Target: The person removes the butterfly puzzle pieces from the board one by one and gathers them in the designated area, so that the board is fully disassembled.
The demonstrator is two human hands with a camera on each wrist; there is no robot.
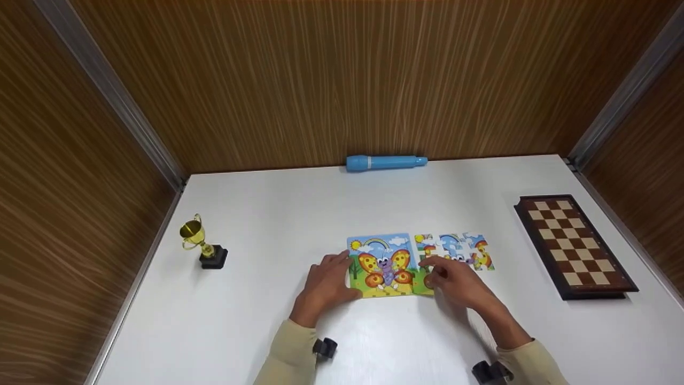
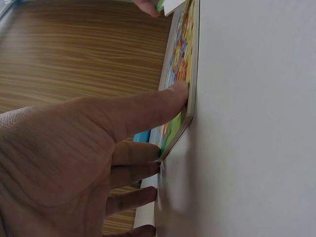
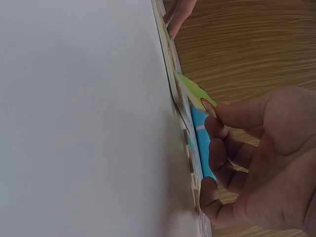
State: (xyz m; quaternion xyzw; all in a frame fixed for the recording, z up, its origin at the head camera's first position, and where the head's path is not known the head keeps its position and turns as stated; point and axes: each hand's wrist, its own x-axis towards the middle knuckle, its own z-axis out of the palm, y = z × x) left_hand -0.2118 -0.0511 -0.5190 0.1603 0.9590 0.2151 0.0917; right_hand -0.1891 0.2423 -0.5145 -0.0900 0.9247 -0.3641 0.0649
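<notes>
A square puzzle board (image 1: 386, 266) with a butterfly picture lies on the white table. My left hand (image 1: 327, 282) rests at its lower left corner; in the left wrist view the straight thumb (image 2: 163, 102) touches the near edge and the fingers lie along the left side. My right hand (image 1: 457, 280) pinches a green puzzle piece (image 3: 196, 93) between thumb and fingertips. The piece is held tilted at the board's lower right edge; whether it touches the board I cannot tell. Several puzzle pieces (image 1: 481, 255) lie to the right, partly hidden by the right hand.
A gold trophy cup (image 1: 207, 245) on a black base stands at the left. A brown and cream chessboard (image 1: 574, 243) lies at the right. Against the wooden back wall (image 1: 374, 80) lies a blue cylindrical object (image 1: 387, 162).
</notes>
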